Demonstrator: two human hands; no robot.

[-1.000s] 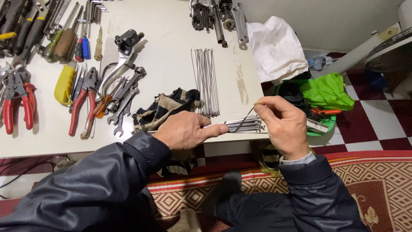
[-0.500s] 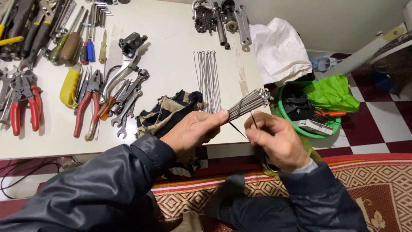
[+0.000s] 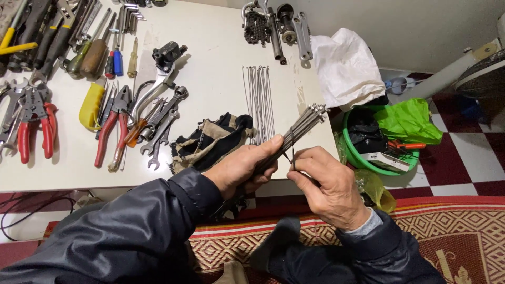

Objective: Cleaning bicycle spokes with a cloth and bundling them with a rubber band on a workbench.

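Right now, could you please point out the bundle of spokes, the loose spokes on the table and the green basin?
bundle of spokes (image 3: 304,125), head view, upper shaft.
loose spokes (image 3: 259,97), head view, middle.
green basin (image 3: 348,150), head view, left rim.

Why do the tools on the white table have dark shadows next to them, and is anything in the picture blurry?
In the head view, light from above casts short shadows beside the red-handled pliers on the white table; the left hand, the right hand and the spoke bundle look sharp; straight table edges bend a little toward the picture's sides, a wide-lens effect; no strong glare shows.
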